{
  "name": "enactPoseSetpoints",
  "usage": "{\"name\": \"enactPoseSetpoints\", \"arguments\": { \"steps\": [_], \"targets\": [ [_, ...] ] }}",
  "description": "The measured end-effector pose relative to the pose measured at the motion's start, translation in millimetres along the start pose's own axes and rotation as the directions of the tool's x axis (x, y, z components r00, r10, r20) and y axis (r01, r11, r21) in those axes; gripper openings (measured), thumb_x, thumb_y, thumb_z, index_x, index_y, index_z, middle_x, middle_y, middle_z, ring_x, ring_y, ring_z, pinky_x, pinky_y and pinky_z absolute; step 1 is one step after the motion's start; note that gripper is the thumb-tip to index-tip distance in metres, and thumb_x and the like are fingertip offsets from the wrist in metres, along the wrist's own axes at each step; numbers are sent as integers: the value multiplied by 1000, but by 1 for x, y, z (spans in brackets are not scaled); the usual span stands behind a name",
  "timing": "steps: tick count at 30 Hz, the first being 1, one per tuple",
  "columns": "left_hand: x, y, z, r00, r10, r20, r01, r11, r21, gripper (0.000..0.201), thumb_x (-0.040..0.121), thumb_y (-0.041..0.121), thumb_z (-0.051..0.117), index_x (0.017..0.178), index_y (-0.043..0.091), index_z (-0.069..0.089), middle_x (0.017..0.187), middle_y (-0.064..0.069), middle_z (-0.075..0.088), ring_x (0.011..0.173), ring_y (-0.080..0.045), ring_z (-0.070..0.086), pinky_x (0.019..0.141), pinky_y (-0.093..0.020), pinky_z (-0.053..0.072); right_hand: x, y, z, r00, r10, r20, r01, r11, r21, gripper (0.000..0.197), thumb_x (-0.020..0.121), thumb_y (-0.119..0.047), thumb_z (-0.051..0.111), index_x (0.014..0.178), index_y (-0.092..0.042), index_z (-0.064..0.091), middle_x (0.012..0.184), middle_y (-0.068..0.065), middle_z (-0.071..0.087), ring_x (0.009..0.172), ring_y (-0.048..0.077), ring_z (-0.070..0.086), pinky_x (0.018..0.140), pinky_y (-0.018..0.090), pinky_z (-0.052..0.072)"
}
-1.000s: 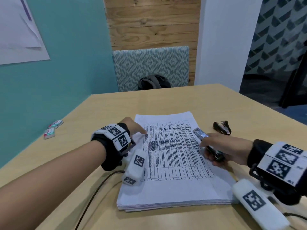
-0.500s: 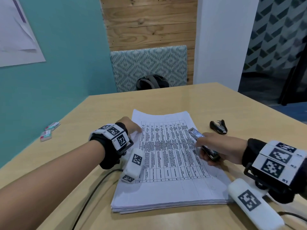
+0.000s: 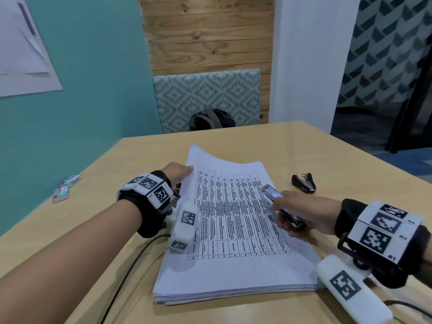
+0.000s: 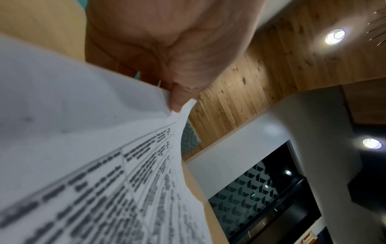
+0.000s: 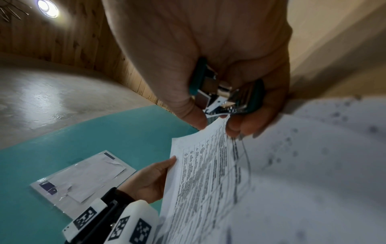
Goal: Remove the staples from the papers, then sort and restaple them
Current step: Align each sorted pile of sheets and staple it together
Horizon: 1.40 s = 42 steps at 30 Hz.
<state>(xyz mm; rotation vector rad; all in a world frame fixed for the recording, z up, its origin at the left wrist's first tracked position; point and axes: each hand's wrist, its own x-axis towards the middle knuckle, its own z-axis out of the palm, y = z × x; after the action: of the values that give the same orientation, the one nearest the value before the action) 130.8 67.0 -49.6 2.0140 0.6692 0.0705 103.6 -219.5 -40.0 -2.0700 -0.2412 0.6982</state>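
Observation:
A stack of printed papers (image 3: 233, 230) lies in the middle of the wooden table (image 3: 339, 164). My left hand (image 3: 180, 171) pinches the far left corner of the top sheets (image 4: 179, 107) between thumb and fingers, and that corner curls up off the stack. My right hand (image 3: 301, 209) grips a stapler (image 3: 273, 195) over the right side of the top sheet. In the right wrist view the stapler (image 5: 225, 94) shows a teal body and a metal mouth, right at the edge of the lifted sheets (image 5: 208, 165). A black staple remover (image 3: 304, 183) lies on the table right of the stack.
Two small staple boxes (image 3: 66, 188) sit near the table's left edge by the teal wall. A patterned chair back (image 3: 205, 94) with a dark bag (image 3: 211, 119) stands behind the far edge. Cables run from both wrist cameras across the near table.
My left hand has lifted the far left corner of the top sheets, which now curl upward. My right hand with the stapler has stayed over the right side of the stack.

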Motion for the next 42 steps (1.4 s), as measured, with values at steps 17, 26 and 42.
{"name": "enactPoseSetpoints", "arguments": {
  "steps": [17,26,42],
  "targets": [
    [-117,69,-53,779,626,-14,-539,659,-524,13,89,14,54,97,11,63,90,0,72,81,-13,68,84,-30,54,-20,-78,-32,709,-508,-490,584,811,5,12,91,-18,57,85,-19,47,82,0,47,69,13,47,58,27,40],
    [-174,55,-31,511,778,-364,-859,452,-240,28,87,45,57,104,25,66,97,13,71,95,-2,64,81,-26,51,-60,-64,-2,325,-681,-657,657,662,-361,17,91,-25,55,101,-13,49,103,4,41,79,2,41,71,23,41],
    [-170,121,-67,174,667,-725,-969,246,-7,18,82,32,60,68,23,54,68,-3,51,63,-13,42,61,-30,39,-93,-121,-46,-6,-534,-845,944,277,-182,16,79,-42,52,74,-29,46,75,6,49,66,14,47,61,27,43]
  ]
}}
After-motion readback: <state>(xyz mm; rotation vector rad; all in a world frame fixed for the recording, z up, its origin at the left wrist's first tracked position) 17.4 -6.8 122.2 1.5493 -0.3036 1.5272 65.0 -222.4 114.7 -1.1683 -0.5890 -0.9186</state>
